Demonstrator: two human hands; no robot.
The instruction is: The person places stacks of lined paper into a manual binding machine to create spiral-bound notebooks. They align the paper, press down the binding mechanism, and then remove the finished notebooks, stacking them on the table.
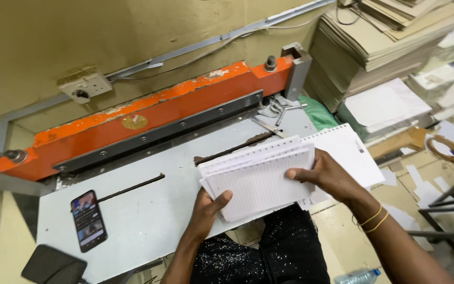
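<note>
Holding: left hand [208, 208] and right hand [328, 174] grip ruled paper stack [258, 176]
Place: over machine table [148, 210] front edge
Room: phone [88, 220] well apart, left

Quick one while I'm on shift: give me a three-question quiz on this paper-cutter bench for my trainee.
1. True or false: both hands grip the stack of ruled sheets.
2. Which lies on the grey table to the left of the left hand? A) a phone B) a stapler C) a mug
3. What colour is the long bar of the cutter behind the sheets?

Key
1. True: the left hand holds the stack from below, the right hand at its right edge.
2. A, the phone, screen lit.
3. Orange.
</note>
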